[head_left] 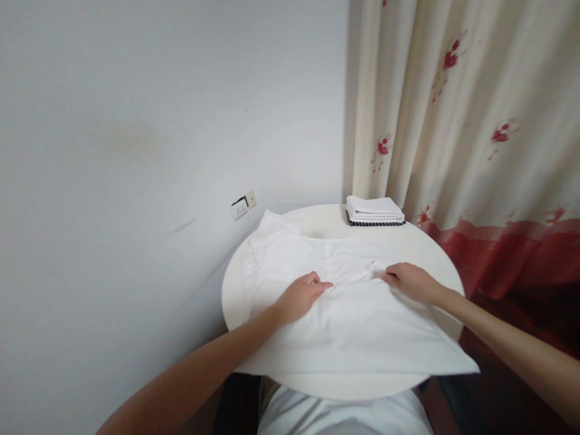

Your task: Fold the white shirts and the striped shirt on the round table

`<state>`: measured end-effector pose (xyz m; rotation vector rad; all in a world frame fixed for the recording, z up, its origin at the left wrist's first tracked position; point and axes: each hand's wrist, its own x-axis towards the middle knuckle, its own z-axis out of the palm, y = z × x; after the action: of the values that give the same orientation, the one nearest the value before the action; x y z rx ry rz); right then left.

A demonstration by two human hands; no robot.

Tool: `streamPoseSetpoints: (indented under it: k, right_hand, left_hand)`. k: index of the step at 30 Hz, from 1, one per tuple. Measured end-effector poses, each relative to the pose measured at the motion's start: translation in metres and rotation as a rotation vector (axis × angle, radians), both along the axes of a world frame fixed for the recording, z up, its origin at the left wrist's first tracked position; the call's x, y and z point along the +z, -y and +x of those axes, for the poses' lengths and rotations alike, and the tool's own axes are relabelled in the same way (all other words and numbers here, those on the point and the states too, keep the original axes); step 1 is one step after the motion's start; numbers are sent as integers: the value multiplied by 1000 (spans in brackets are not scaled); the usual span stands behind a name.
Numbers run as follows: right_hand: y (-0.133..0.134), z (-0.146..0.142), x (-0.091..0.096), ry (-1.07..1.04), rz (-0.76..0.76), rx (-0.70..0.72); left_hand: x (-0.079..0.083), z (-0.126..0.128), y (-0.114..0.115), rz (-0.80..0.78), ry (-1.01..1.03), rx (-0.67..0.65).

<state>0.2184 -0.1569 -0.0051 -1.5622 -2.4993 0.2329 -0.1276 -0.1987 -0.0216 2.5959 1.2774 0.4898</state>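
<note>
A white shirt (362, 338) lies spread over a round table, its lower edge hanging a little past the near rim. A fold runs across its middle, with creases between my hands. My left hand (301, 296) rests at the left part of this fold, one digit pointing right along the cloth and the other fingers curled on the fabric. At the right part of the fold, my right hand (412, 282) pinches the cloth between thumb and fingers. The fingertips of both hands are partly hidden. A sleeve-like part (276, 225) reaches toward the far left.
The white round table (446, 266) stands against a pale wall (172, 121). At its back right is a stack of folded white cloth (375, 208) on a dark patterned edge. A wall socket (240, 208) sits at the left, and a flowered curtain (475, 151) hangs at the right.
</note>
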Motion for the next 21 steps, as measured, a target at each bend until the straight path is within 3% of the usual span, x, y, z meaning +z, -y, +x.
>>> streamPoseSetpoints:
  k: [5, 11, 14, 17, 19, 21]
  right_hand:
    - [-12, 5, -12, 45, -21, -31]
    - [0, -4, -4, 74, 358, -158]
    - [22, -32, -5, -52, 374, 10]
    - [43, -60, -22, -144, 294, 261]
    - [50, -67, -37, -136, 224, 315]
    - [50, -61, -48, -107, 189, 278]
  left_hand:
    - [0, -3, -1, 36, -65, 9]
    - [9, 17, 13, 209, -190, -16]
    - [8, 44, 23, 213, -192, -134]
    - [2, 63, 29, 191, -207, -195]
    - [-2, 63, 29, 165, -205, -197]
    - [-3, 51, 28, 138, -202, -195]
